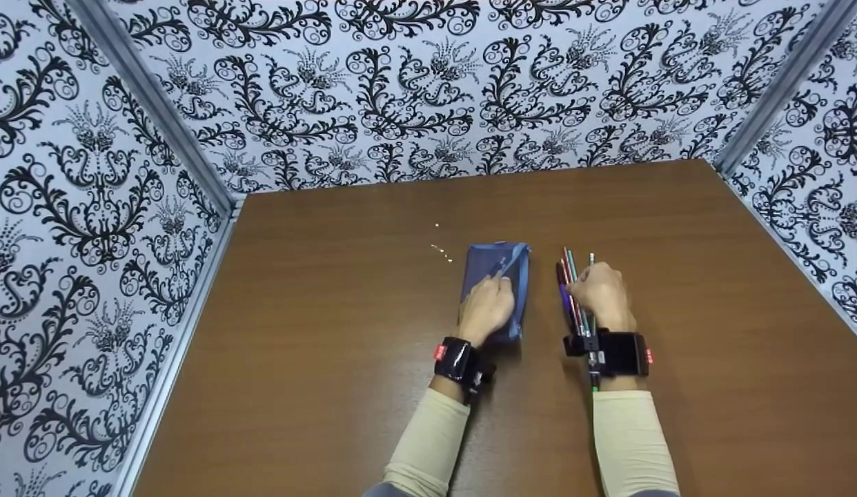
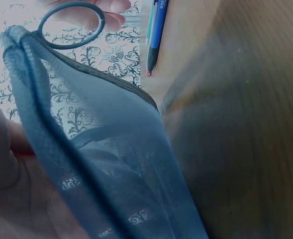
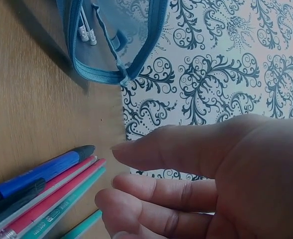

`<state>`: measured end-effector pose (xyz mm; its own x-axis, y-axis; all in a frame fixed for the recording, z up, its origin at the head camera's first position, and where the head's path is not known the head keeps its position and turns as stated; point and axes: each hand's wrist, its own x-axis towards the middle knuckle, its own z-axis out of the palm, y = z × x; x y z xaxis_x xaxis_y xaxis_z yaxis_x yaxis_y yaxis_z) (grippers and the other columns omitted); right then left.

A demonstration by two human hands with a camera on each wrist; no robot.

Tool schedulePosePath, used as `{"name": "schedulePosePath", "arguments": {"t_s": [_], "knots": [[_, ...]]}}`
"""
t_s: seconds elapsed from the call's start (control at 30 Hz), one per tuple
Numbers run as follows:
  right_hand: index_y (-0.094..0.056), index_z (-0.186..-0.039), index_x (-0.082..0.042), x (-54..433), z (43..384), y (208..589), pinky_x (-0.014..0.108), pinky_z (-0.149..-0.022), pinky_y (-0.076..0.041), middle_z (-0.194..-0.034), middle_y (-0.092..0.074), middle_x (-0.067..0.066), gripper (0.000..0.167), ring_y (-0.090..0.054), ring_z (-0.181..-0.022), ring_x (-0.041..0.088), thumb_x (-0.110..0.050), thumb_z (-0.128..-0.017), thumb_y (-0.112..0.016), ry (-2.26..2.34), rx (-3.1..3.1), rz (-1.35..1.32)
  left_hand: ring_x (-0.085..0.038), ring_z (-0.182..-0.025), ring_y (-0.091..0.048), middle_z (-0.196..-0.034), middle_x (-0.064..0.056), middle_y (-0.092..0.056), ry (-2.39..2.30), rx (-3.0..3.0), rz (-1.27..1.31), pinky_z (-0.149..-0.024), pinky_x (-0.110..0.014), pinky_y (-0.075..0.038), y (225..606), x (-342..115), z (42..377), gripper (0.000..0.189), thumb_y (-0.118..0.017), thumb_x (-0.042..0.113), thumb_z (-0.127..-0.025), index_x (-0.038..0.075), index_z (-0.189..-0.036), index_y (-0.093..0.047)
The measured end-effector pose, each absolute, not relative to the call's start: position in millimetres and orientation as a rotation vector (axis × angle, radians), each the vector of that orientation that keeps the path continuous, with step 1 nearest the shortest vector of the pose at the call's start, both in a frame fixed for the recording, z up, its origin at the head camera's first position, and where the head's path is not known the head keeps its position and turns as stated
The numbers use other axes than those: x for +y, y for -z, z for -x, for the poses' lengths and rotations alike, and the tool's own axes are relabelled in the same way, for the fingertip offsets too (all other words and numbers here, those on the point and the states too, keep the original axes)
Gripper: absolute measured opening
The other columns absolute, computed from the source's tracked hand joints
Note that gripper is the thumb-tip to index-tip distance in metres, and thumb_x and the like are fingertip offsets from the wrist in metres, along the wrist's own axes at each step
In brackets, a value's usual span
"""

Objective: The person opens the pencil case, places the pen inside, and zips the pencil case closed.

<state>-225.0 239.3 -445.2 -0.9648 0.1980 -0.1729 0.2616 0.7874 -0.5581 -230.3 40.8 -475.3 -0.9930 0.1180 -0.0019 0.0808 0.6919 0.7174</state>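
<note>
A blue mesh zip pouch point(image 1: 475, 266) lies on the table in the head view. My left hand point(image 1: 487, 307) grips it, and the left wrist view shows its side raised off the wood. Several pencils with white ends point(image 3: 89, 37) show through the mesh. Right of the pouch lies a bunch of pens and pencils point(image 1: 567, 262), among them a blue pen point(image 3: 42, 174), a red pencil point(image 3: 61, 191) and a green pencil point(image 3: 61, 209). Just over the bunch is my right hand point(image 1: 603, 293), thumb and fingers apart, holding nothing.
The brown table point(image 1: 332, 310) meets a patterned back wall point(image 1: 428, 90) and side walls. Small pale flecks point(image 1: 442, 253) dot the wood left of the pouch. At the pouch's corner a blue-grey ring point(image 2: 69, 47) stands out.
</note>
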Motion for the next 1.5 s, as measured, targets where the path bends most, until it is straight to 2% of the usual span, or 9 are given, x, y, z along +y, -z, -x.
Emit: {"name": "schedulePosePath", "arguments": {"t_s": [0.17, 0.4, 0.73, 0.93, 1.1, 1.17, 1.27, 1.4, 1.5], "knots": [[-0.069, -0.077, -0.006, 240.0, 225.4, 445.2, 0.034, -0.061, -0.042, -0.087, -0.065, 0.012, 0.021, -0.057, -0.077, 0.027, -0.025, -0.087, -0.068, 0.92, 2.871, -0.365, -0.034, -0.109, -0.065, -0.12, -0.014, -0.066, -1.187, 2.848, -0.186, -0.091, -0.047, -0.051, 475.9, 40.7, 230.7, 0.052, -0.03, 0.034, -0.104, 0.005, -0.117, -0.07], [-0.065, -0.069, -0.007, 240.8, 226.0, 447.4, 0.035, -0.058, -0.043, -0.081, -0.064, 0.012, 0.022, -0.056, -0.073, 0.026, -0.022, -0.084, -0.068, 0.915, 2.909, -0.329, -0.033, -0.117, -0.062, -0.129, -0.013, -0.064, -1.196, 2.851, -0.196, -0.097, -0.046, -0.049, 476.2, 40.7, 230.2, 0.049, -0.032, 0.032, -0.104, 0.006, -0.125, -0.068], [-0.067, -0.07, -0.006, 241.2, 226.0, 447.6, 0.034, -0.057, -0.043, -0.082, -0.065, 0.013, 0.02, -0.057, -0.073, 0.026, -0.021, -0.084, -0.066, 0.912, 2.904, -0.329, -0.034, -0.113, -0.064, -0.125, -0.012, -0.065, -1.2, 2.84, -0.178, -0.095, -0.046, -0.05, 476.7, 40.6, 230.4, 0.05, -0.031, 0.033, -0.104, 0.007, -0.125, -0.068], [-0.068, -0.072, -0.006, 241.1, 227.3, 449.3, 0.036, -0.058, -0.043, -0.085, -0.066, 0.014, 0.02, -0.057, -0.074, 0.027, -0.022, -0.084, -0.066, 0.902, 2.893, -0.343, -0.033, -0.121, -0.06, -0.135, -0.013, -0.061, -1.201, 2.827, -0.185, -0.101, -0.045, -0.047, 476.8, 40.3, 230.3, 0.049, -0.031, 0.032, -0.105, 0.009, -0.136, -0.061], [-0.062, -0.065, -0.008, 239.8, 230.0, 452.8, 0.036, -0.057, -0.043, -0.079, -0.063, 0.01, 0.025, -0.056, -0.072, 0.025, -0.021, -0.085, -0.067, 0.896, 2.871, -0.358, -0.033, -0.125, -0.057, -0.141, -0.013, -0.057, -1.2, 2.815, -0.181, -0.104, -0.045, -0.045, 477.3, 40.3, 230.5, 0.049, -0.031, 0.032, -0.105, 0.011, -0.14, -0.057], [-0.063, -0.066, -0.007, 239.0, 231.9, 455.2, 0.037, -0.058, -0.045, -0.08, -0.063, 0.012, 0.024, -0.057, -0.072, 0.026, -0.019, -0.085, -0.067, 0.887, 2.865, -0.364, -0.033, -0.125, -0.058, -0.14, -0.013, -0.057, -1.198, 2.816, -0.182, -0.104, -0.045, -0.045, 477.3, 40.4, 230.4, 0.049, -0.031, 0.033, -0.105, 0.011, -0.139, -0.058], [-0.068, -0.075, -0.002, 237.7, 234.2, 459.3, 0.042, -0.062, -0.048, -0.09, -0.066, 0.021, 0.021, -0.059, -0.077, 0.03, -0.02, -0.085, -0.067, 0.845, 2.876, -0.367, -0.033, -0.121, -0.06, -0.133, -0.014, -0.062, -1.194, 2.833, -0.199, -0.1, -0.045, -0.047, 476.6, 40.5, 230.1, 0.048, -0.032, 0.031, -0.104, 0.008, -0.135, -0.061], [-0.066, -0.082, 0.001, 235.2, 235.0, 463.2, 0.048, -0.066, -0.05, -0.098, -0.066, 0.027, 0.024, -0.061, -0.083, 0.035, -0.023, -0.086, -0.067, 0.829, 2.862, -0.4, -0.033, -0.116, -0.063, -0.123, -0.013, -0.066, -1.194, 2.853, -0.214, -0.096, -0.046, -0.049, 475.9, 41.1, 230.3, 0.047, -0.033, 0.029, -0.104, 0.007, -0.132, -0.063], [-0.065, -0.083, 0.0, 233.7, 235.2, 464.8, 0.05, -0.068, -0.05, -0.101, -0.065, 0.028, 0.022, -0.062, -0.087, 0.037, -0.022, -0.087, -0.066, 0.829, 2.847, -0.429, -0.032, -0.12, -0.061, -0.129, -0.012, -0.064, -1.198, 2.844, -0.209, -0.099, -0.045, -0.048, 475.7, 41.4, 230.6, 0.047, -0.033, 0.029, -0.104, 0.007, -0.136, -0.06]]}}
